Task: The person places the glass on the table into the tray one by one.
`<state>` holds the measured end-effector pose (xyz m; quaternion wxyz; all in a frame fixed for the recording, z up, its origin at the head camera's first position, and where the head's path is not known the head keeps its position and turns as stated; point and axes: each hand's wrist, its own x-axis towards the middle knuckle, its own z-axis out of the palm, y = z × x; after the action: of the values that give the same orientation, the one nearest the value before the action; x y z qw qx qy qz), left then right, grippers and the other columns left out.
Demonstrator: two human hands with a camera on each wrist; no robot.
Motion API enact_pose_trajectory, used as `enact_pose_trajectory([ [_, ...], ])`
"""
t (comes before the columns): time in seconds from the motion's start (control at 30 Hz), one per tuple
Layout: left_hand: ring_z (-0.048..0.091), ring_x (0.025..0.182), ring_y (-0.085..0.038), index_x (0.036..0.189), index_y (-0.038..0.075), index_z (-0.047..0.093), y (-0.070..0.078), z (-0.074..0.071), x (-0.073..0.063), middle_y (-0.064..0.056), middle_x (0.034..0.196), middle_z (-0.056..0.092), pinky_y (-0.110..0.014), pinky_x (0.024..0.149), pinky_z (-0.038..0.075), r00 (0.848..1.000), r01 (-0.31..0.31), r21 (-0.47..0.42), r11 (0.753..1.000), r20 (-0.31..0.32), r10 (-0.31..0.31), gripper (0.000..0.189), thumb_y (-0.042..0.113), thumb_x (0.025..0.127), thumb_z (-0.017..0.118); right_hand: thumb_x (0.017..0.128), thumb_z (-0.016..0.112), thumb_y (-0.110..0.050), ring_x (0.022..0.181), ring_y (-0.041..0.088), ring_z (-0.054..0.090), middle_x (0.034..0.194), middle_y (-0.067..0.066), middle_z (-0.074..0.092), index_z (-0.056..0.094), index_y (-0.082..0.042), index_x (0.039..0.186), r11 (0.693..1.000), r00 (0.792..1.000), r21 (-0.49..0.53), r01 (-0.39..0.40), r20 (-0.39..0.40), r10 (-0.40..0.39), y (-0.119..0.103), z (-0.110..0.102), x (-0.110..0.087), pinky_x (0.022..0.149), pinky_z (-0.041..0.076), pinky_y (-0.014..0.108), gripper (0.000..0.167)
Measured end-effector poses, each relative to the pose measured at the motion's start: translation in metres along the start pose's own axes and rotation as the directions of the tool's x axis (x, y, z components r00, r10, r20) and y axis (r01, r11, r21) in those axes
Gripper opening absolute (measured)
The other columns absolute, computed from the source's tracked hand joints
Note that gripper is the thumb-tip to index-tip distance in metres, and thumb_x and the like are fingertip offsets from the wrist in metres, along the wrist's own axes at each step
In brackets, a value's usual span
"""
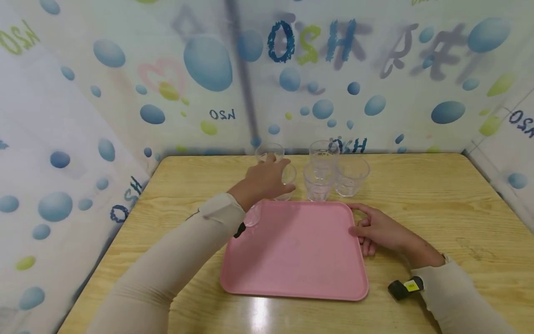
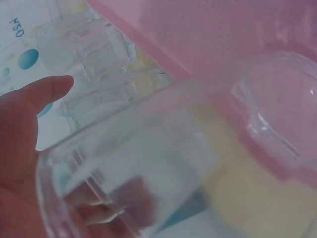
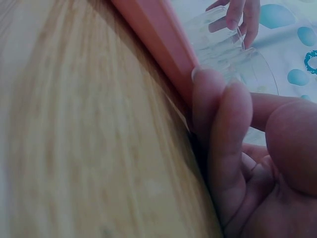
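Observation:
My left hand (image 1: 267,181) reaches over the clear plastic cups left of centre, fingers and thumb spread. Its fingertips overlap a back cup (image 1: 269,147), and another cup (image 1: 289,176) shows between the fingers and thumb. Under the left wrist, a clear cup (image 1: 252,216) sits at the far left corner of the pink tray (image 1: 292,260). Large in the left wrist view, a clear cup (image 2: 163,134) partly covers the fingers. My right hand (image 1: 381,229) grips the tray's right edge near its far corner, thumb on the rim. In the right wrist view, curled fingers (image 3: 230,129) press against its side.
Right of the left hand stand three more clear cups, a back one (image 1: 324,150), a front one (image 1: 319,181) and a right one (image 1: 353,171). All are on the wooden table (image 1: 438,199), beyond the tray. A patterned curtain (image 1: 258,106) hangs behind the table's far edge.

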<state>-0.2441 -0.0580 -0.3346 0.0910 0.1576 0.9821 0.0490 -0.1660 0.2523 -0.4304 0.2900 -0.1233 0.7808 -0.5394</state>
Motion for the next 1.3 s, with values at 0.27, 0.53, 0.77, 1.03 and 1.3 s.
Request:
enact_pose_trajectory([
  [0.27, 0.059, 0.119, -0.035, 0.155, 0.03, 0.034, 0.003, 0.0, 0.0, -0.014, 0.156, 0.032, -0.051, 0.084, 0.054, 1.0, -0.005, 0.034, 0.999, 0.001, 0.005, 0.076, 0.058, 0.091, 0.062, 0.099, 0.063, -0.018, 0.05, 0.018, 0.064, 0.076, 0.011, 0.062, 0.018, -0.013, 0.159, 1.0, 1.0, 0.003, -0.011, -0.004, 0.011, 0.0, -0.001, -0.001, 0.049, 0.057, 0.04, 0.076],
  [0.53, 0.058, 0.118, -0.035, 0.154, 0.028, 0.035, 0.006, 0.0, -0.002, -0.013, 0.152, 0.037, -0.05, 0.085, 0.054, 1.0, -0.017, 0.061, 0.998, -0.005, 0.017, 0.074, 0.056, 0.091, 0.062, 0.099, 0.064, -0.019, 0.05, 0.018, 0.064, 0.076, 0.011, 0.062, 0.018, -0.013, 0.159, 1.0, 1.0, 0.014, -0.023, 0.001, 0.023, 0.0, -0.001, -0.002, 0.05, 0.057, 0.04, 0.076],
  [0.77, 0.055, 0.122, -0.037, 0.154, 0.028, 0.035, 0.009, -0.002, -0.007, -0.013, 0.15, 0.038, -0.05, 0.083, 0.055, 1.0, -0.027, 0.083, 0.996, -0.002, 0.027, 0.074, 0.054, 0.091, 0.063, 0.099, 0.064, -0.02, 0.051, 0.019, 0.065, 0.077, 0.01, 0.063, 0.017, -0.013, 0.159, 1.0, 1.0, 0.013, -0.024, 0.006, 0.024, 0.004, -0.001, 0.0, 0.051, 0.058, 0.041, 0.076],
  [1.03, 0.055, 0.119, -0.037, 0.152, 0.025, 0.038, 0.009, -0.003, -0.01, -0.015, 0.147, 0.042, -0.048, 0.082, 0.056, 0.998, -0.053, 0.044, 0.998, -0.029, 0.054, 0.071, 0.049, 0.091, 0.066, 0.099, 0.063, -0.02, 0.051, 0.02, 0.065, 0.077, 0.012, 0.063, 0.016, -0.012, 0.159, 1.0, 1.0, 0.019, -0.022, 0.014, 0.022, 0.001, -0.001, 0.001, 0.051, 0.058, 0.04, 0.077],
  [1.3, 0.054, 0.123, -0.035, 0.152, 0.025, 0.039, 0.007, -0.013, -0.012, -0.013, 0.147, 0.043, -0.049, 0.083, 0.056, 0.995, -0.041, -0.021, 0.999, -0.091, 0.039, 0.071, 0.046, 0.089, 0.065, 0.099, 0.063, -0.02, 0.051, 0.021, 0.065, 0.076, 0.013, 0.063, 0.015, -0.012, 0.159, 1.0, 1.0, 0.013, -0.02, 0.009, 0.02, 0.0, -0.001, 0.002, 0.051, 0.058, 0.04, 0.077],
])
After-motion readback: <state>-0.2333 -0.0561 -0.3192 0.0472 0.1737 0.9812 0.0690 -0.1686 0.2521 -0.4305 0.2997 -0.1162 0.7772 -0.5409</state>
